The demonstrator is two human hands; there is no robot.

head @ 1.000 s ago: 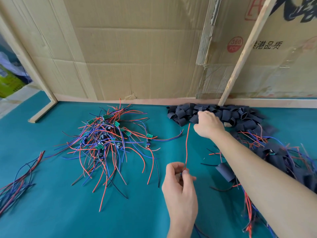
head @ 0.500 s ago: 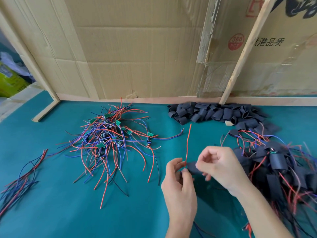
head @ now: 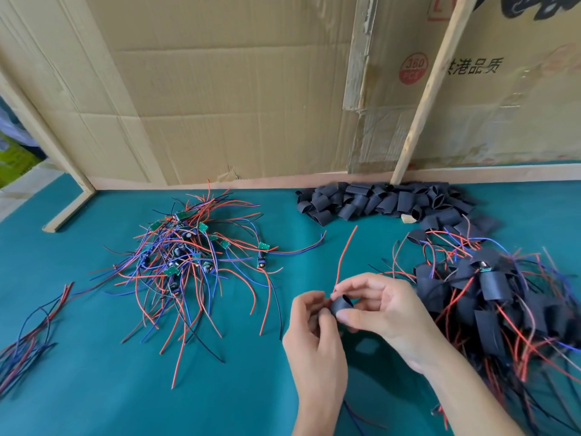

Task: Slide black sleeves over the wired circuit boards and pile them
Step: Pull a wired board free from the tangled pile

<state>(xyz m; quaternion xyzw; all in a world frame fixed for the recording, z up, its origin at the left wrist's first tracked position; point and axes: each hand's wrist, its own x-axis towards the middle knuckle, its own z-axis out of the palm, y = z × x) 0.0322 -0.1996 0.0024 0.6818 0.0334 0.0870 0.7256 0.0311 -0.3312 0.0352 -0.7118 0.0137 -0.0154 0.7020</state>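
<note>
My right hand (head: 382,311) pinches a black sleeve (head: 340,304) between thumb and fingers, its open end facing up. My left hand (head: 309,335) grips a wired circuit board right beside the sleeve; the board itself is hidden by my fingers, and its red wire (head: 344,256) sticks up and away from the hands. A tangle of bare wired boards (head: 185,256) with green boards and red, blue and black wires lies on the left. Loose black sleeves (head: 386,202) are heaped at the back. Sleeved boards (head: 490,297) are piled on the right.
A teal mat (head: 110,388) covers the table. A bundle of loose wires (head: 28,338) lies at the left edge. Cardboard walls (head: 235,89) and a slanted wooden strip (head: 430,89) close the back. A small pale scrap (head: 408,218) lies by the sleeve heap.
My right hand reached into the sleeve heap, came back with one black sleeve and now holds it against my left hand. My left hand kept its grip on the wired board.
</note>
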